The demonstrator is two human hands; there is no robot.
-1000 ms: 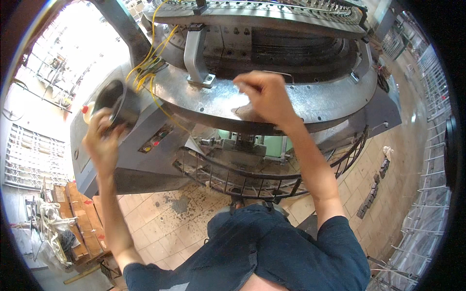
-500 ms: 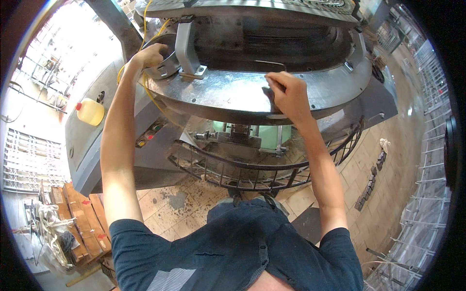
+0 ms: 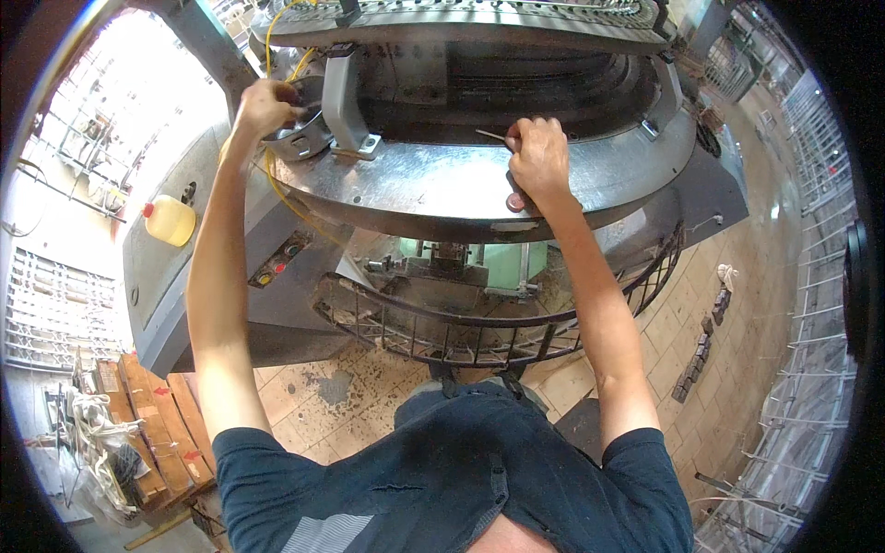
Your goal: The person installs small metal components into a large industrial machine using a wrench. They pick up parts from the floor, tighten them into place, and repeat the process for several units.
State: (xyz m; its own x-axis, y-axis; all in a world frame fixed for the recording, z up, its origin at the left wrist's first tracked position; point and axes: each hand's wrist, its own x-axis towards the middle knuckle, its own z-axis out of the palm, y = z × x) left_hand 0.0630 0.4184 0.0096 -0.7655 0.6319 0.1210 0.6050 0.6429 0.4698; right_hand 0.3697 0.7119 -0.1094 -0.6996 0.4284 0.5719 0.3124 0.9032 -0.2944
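Observation:
On the polished metal ring [image 3: 424,175] of a large round machine, my right hand [image 3: 539,158] is closed around a hex key, a thin bent metal rod [image 3: 491,135] whose end sticks out to the left of my fingers. Just below that hand, a small round copper-coloured disc [image 3: 516,201] lies on the ring. My left hand [image 3: 267,107] is at the rim of a round metal housing [image 3: 302,146] at the ring's left end. Its fingers are curled over the opening, and whatever they pinch is hidden.
A grey upright bracket [image 3: 342,97] stands between my hands. Yellow cable [image 3: 270,175] runs beside the housing. A yellowish bottle with a red cap [image 3: 173,221] stands on the grey side panel, near push buttons [image 3: 278,267]. A curved black guard rail [image 3: 461,321] spans the machine's front below.
My right hand has moved up and taken hold of the hex key that lay on the ring's inner edge, uncovering the disc. The left hand has lifted slightly and shifted left at the housing.

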